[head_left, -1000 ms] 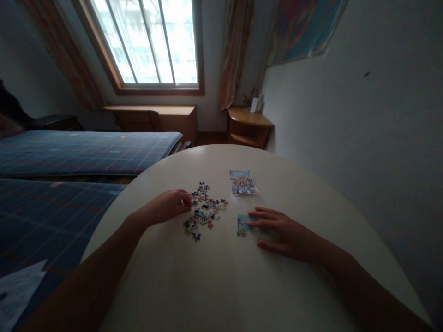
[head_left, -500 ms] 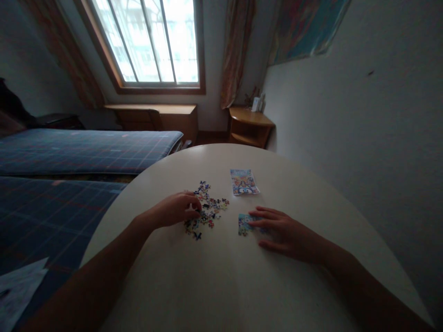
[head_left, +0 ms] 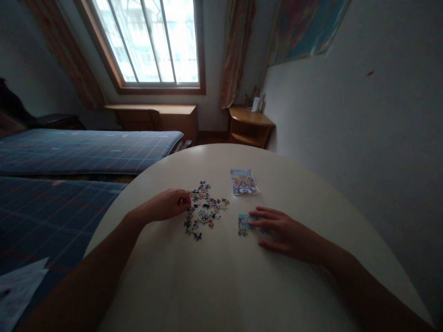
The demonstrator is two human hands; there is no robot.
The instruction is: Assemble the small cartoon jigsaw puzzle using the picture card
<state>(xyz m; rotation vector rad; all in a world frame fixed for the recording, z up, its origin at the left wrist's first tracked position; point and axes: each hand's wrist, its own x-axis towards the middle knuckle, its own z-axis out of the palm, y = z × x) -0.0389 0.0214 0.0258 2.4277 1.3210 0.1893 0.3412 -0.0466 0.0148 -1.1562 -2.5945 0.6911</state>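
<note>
Head camera, looking down over a round pale table [head_left: 221, 286] in a dim bedroom: a person sits with both bare forearms stretched across the tabletop. The left hand [head_left: 166, 205] rests at the near left edge of a scatter of loose puzzle pieces [head_left: 204, 210], its fingers curled in and the tips bunched together against the outermost pieces (whether a piece is pinched between them cannot be told at this size). The right hand [head_left: 284, 230] lies palm down, well apart from the left, fingers stretched out flat and slightly spread, the fingertips pressing on the right part of a small joined patch of puzzle [head_left: 244, 224]; it grips nothing. That patch sits just right of the loose pieces, with a strip of bare table between them. Farther from the person, beyond the patch, a small colourful picture card [head_left: 244, 181] lies flat on the table, touching neither hand nor pieces. Behind the table to the left stretches a bed with a blue checked cover [head_left: 86, 147], and a white sheet of paper [head_left: 17, 290] shows at the lower left corner. A bright window [head_left: 152, 41] fills the far wall, a patterned curtain [head_left: 235, 50] hanging at its right side, a low wooden desk [head_left: 155, 115] beneath it and a wooden corner shelf [head_left: 249, 127] beside the white wall on the right, where a colourful poster [head_left: 304, 27] hangs high up.
</note>
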